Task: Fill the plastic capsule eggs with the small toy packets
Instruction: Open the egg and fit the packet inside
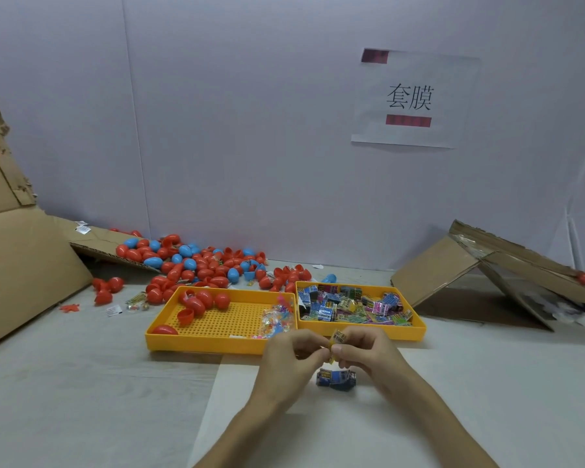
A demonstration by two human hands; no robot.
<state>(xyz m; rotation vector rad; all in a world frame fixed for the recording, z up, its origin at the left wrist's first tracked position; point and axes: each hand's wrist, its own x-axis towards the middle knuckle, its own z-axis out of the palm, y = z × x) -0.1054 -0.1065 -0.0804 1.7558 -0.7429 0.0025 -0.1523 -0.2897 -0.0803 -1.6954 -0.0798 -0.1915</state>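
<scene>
Yellow packet (pixel 337 340) pinched between left hand (pixel 293 354) and right hand (pixel 368 352); no egg (pixel 196 304) taken up, and the packet tray (pixel 416 327) is full, so most remains.

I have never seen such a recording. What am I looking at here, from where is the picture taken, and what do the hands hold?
There is no machine here. A person wears a camera on the head, so the one picture looks forward and down at that person's own two bare hands. The left hand and the right hand together pinch a small yellow packet. Below them, on the table, lies a blue packet. Behind stand two yellow trays: the left tray holds a few red eggs and a clear bag of small coloured bits; the right tray is full of toy packets. Further back lies a pile of red and blue eggs, with cardboard at both sides.
</scene>
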